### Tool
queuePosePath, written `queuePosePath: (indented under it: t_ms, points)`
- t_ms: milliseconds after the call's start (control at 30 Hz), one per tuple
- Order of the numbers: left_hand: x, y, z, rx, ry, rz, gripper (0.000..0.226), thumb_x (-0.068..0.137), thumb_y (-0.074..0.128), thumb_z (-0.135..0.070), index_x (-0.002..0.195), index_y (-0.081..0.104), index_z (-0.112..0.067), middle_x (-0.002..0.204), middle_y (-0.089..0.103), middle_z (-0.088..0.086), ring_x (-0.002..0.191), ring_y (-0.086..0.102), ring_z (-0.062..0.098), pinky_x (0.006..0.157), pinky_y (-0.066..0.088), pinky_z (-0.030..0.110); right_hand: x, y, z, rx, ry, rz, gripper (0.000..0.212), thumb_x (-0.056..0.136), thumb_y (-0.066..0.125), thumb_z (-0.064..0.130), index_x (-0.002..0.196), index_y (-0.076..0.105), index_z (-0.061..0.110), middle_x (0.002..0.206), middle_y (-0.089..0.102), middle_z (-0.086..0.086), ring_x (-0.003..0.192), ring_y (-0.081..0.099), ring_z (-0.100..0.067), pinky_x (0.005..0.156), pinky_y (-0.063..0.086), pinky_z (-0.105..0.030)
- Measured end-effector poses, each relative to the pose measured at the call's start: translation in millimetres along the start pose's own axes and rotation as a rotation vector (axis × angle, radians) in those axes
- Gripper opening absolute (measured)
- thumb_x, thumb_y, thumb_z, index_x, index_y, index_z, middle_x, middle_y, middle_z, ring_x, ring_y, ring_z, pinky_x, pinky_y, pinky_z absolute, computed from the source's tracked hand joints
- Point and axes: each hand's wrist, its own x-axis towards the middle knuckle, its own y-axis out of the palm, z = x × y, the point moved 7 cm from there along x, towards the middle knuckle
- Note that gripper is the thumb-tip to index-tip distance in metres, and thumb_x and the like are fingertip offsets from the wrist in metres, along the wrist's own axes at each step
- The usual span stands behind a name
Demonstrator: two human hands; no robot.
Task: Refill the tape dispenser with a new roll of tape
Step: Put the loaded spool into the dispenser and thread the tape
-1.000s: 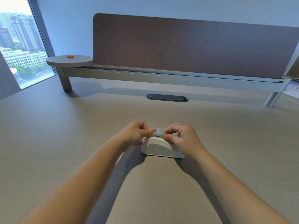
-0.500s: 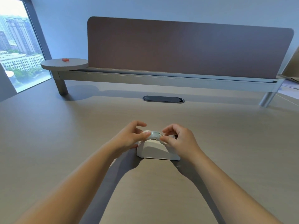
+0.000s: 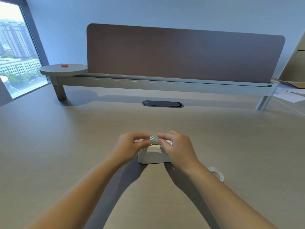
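A white tape dispenser (image 3: 153, 155) stands on the beige desk in front of me. Over its top sits a clear roll of tape (image 3: 153, 140) with a pale patterned hub showing. My left hand (image 3: 132, 146) pinches the roll from the left with thumb and fingers. My right hand (image 3: 177, 148) pinches it from the right and covers the dispenser's right end. Whether the roll rests in the dispenser's slot or is held just above it, I cannot tell. A white ring (image 3: 217, 173), like an empty tape core, lies on the desk beside my right forearm.
A dark oval cable port (image 3: 162, 104) is set in the desk beyond the dispenser. Behind it a raised shelf rail (image 3: 148, 84) carries a brown divider panel (image 3: 181, 53) and a round side shelf (image 3: 63, 69) with a small red object (image 3: 64, 65). Papers (image 3: 288, 93) lie far right.
The view has tilted, so the hands and dispenser sit lower in frame. My fingers shifted on the roll; its patterned hub faces up. The white ring has come into view.
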Motion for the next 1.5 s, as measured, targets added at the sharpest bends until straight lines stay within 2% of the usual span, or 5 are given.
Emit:
queuePosePath:
  t_ms: [400, 800, 1000, 1267, 1500]
  points:
    - [-9.6, 3.3, -3.8, -0.066, -0.007, -0.187, 0.015, 0.068, 0.071, -0.020, 0.076, 0.068, -0.007, 0.068, 0.052, -0.007, 0.074, 0.048, 0.016, 0.060, 0.035, 0.023, -3.5, -3.5, 5.1, -0.169, 0.060, -0.056, 0.027, 0.088, 0.044, 0.019, 0.094, 0.068, 0.008, 0.097, 0.065, -0.013, 0.087, 0.053, -0.024, 0.065, 0.031, -0.026]
    - [-14.3, 5.4, -11.4, -0.001, 0.004, -0.188, 0.016, 0.073, 0.067, -0.023, 0.080, 0.065, -0.008, 0.088, 0.055, 0.005, 0.087, 0.051, 0.021, 0.072, 0.035, 0.028, 2.9, -8.4, 17.5, -0.347, 0.243, 0.076, 0.020, 0.084, 0.049, 0.018, 0.087, 0.064, 0.006, 0.090, 0.067, -0.011, 0.081, 0.057, -0.030, 0.063, 0.039, -0.031]
    - [-14.7, 5.8, -12.9, 0.034, 0.009, -0.188, 0.015, 0.074, 0.065, -0.023, 0.080, 0.065, -0.009, 0.070, 0.043, -0.008, 0.082, 0.046, 0.019, 0.056, 0.027, 0.028, 12.6, -9.4, 26.5, -0.475, 0.334, 0.252, 0.035, 0.081, 0.052, 0.006, 0.054, 0.031, 0.011, 0.059, 0.036, -0.003, 0.073, 0.043, -0.030, 0.057, 0.033, -0.030]
    - [-13.2, 6.0, -11.3, 0.029, 0.033, -0.172, 0.016, 0.076, 0.062, -0.021, 0.081, 0.065, -0.006, 0.072, 0.044, -0.006, 0.086, 0.047, 0.022, 0.071, 0.033, 0.028, 17.1, 3.3, 36.7, -0.592, 0.250, 0.320, 0.016, 0.083, 0.050, 0.003, 0.096, 0.058, 0.002, 0.103, 0.061, -0.017, 0.099, 0.056, -0.036, 0.067, 0.037, -0.033]
    - [-11.0, 5.5, -6.8, -0.043, 0.059, -0.129, 0.018, 0.072, 0.067, -0.021, 0.082, 0.067, -0.006, 0.074, 0.047, -0.006, 0.084, 0.049, 0.021, 0.070, 0.038, 0.029, 18.8, 8.3, 11.8, -0.211, 0.386, 0.388, 0.038, 0.080, 0.047, 0.010, 0.047, 0.028, 0.009, 0.052, 0.027, -0.005, 0.047, 0.025, -0.019, 0.045, 0.019, -0.028]
